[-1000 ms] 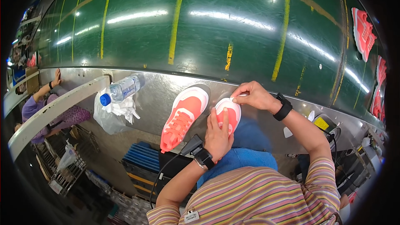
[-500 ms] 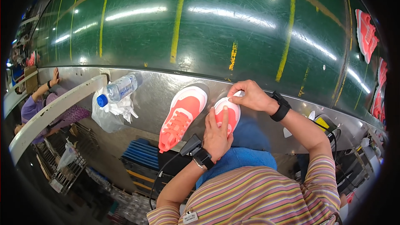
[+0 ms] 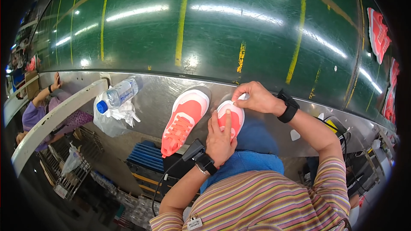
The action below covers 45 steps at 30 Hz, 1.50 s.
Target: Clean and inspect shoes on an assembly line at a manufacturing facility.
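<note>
A coral and white sneaker (image 3: 236, 119) is at the metal ledge in front of me, its toe pointing away. My left hand (image 3: 220, 144) grips it from the near side, with fingers laid over the upper; the heel is hidden beneath that hand. At the far right of the toe, my right hand (image 3: 259, 99) pinches a small white piece, perhaps cloth, against the white rim. The matching laced sneaker (image 3: 188, 113) rests just to the left, untouched, toe also pointing away.
Beyond the metal ledge (image 3: 158, 86) runs a green belt (image 3: 239, 30) with yellow lines. A bottle (image 3: 120, 93) and crumpled white wipes (image 3: 124, 113) sit left, near a pale metal bar (image 3: 64, 122). More coral sneakers (image 3: 377, 36) lie far right. Another person (image 3: 36, 113) stands left.
Both hands stay on the same sneaker, with the right hand's pinch still at the toe rim. The whole view has shifted slightly; little else differs.
</note>
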Available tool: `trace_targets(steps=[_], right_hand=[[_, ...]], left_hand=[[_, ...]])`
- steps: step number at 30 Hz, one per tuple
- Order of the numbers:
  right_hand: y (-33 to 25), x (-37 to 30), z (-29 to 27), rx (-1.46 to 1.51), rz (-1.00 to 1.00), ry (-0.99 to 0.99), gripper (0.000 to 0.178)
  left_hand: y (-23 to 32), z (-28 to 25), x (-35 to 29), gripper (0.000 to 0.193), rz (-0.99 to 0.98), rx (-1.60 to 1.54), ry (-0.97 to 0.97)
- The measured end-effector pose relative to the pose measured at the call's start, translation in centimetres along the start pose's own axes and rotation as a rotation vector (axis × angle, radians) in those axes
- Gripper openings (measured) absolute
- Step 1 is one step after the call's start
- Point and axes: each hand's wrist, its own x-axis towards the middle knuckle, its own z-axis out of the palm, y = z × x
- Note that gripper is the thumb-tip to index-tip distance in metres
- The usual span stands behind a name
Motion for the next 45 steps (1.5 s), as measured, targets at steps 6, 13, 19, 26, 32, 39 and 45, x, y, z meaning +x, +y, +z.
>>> trace_targets(steps=[6, 13, 19, 26, 32, 39, 45], right_hand=[[-0.6, 0.4, -0.1, -0.015, 0.013, -0.009, 0.016], [0.3, 0.0, -0.3, -0.019, -0.006, -0.023, 0.014], [-0.5, 1.1, 0.4, -0.040, -0.035, 0.010, 0.015], [0.4, 0.1, -0.1, -0.011, -0.036, -0.012, 0.014], [1.7, -0.1, 0.1, -0.106, -0.183, 0.116, 0.010], [1.5, -1.4, 1.7, 0.313, 0.027, 0.145, 0.009], [0.8, -0.4, 0.9, 0.146, 0.067, 0.083, 0.010]], left_hand=[[0.2, 0.0, 0.1, 0.083, -0.007, -0.036, 0.033], [0.1, 0.2, 0.0, 0.088, -0.012, 0.007, -0.009], [0.1, 0.1, 0.1, 0.087, -0.009, 0.020, -0.008], [0.2, 0.0, 0.1, 0.086, -0.012, 0.013, -0.004], [0.1, 0.1, 0.2, 0.085, 0.001, 0.016, 0.001], [0.2, 0.0, 0.1, 0.085, -0.003, 0.008, 0.011], [0.1, 0.1, 0.1, 0.086, -0.002, 0.015, 0.012]])
